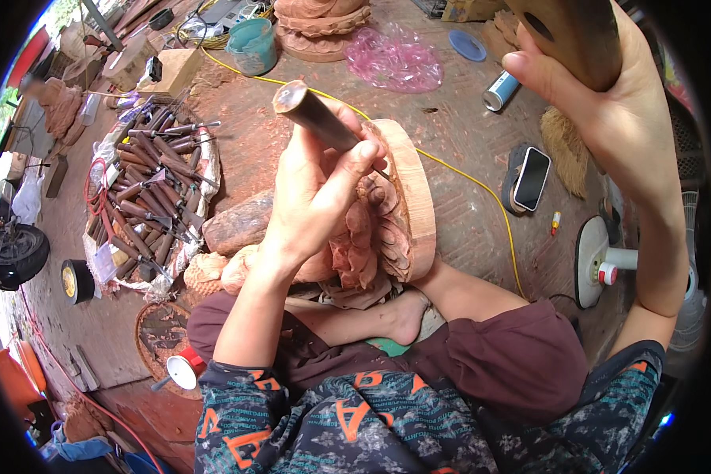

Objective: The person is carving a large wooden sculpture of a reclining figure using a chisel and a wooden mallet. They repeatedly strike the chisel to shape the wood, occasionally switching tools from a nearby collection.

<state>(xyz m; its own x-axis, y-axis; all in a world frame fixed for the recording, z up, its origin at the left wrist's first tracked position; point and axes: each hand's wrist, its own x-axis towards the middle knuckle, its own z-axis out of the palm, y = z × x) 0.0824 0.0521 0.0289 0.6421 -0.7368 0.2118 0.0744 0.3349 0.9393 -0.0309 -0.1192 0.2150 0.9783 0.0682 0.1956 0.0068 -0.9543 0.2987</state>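
Observation:
My left hand is closed round a carving chisel with a dark handle and a pale, worn butt end. The chisel slants down toward a reddish wood carving lying in front of my crossed legs; its tip is hard to make out against the wood. The carving has a thick, pale, flat base on its right side and cut relief beside it. Raised at the upper right, my right hand grips a dark wooden mallet, partly cut off by the frame edge. Mallet and chisel are apart.
Many wood-handled chisels lie in a round heap at left. Behind stand a teal bucket and another carving. A yellow cable crosses the floor. At right are a phone, spray can, brush and fan base.

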